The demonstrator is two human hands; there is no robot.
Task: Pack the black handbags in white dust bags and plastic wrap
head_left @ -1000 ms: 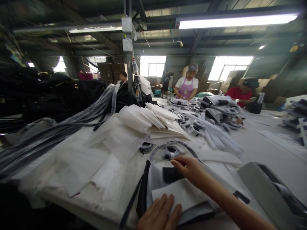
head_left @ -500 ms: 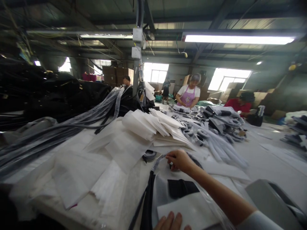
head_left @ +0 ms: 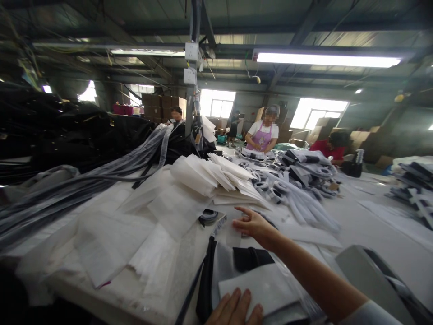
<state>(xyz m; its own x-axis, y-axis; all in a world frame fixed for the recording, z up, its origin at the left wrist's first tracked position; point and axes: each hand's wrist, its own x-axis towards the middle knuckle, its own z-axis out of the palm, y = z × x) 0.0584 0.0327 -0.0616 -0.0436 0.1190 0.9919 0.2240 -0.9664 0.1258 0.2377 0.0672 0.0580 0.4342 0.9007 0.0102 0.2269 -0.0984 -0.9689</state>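
My left hand (head_left: 237,309) lies flat, fingers spread, on a folded white sheet (head_left: 260,289) at the bottom of the view. Under that sheet is a black item (head_left: 252,258), perhaps a bag, with clear plastic and pale wrapping about it. My right hand (head_left: 255,228) is stretched out over its far end, with thumb and fingers apart and nothing seen between them. Just left of those fingertips runs a plastic-wrapped dark strap (head_left: 218,225). Beyond it sits a small coiled dark strap (head_left: 208,217).
White sheets (head_left: 196,174) are heaped ahead, with more spread to the left. Long wrapped straps (head_left: 131,158) trail along the left side. Wrapped handles and dark pieces (head_left: 304,169) pile up at right. A grey box-like object (head_left: 368,275) stands near my right forearm. Co-workers (head_left: 262,135) are across the table.
My right hand's fingers, closed at the wrapped strap before, have come apart and off it. My left hand has slid slightly up and left on the white sheet. The view has shifted a little.
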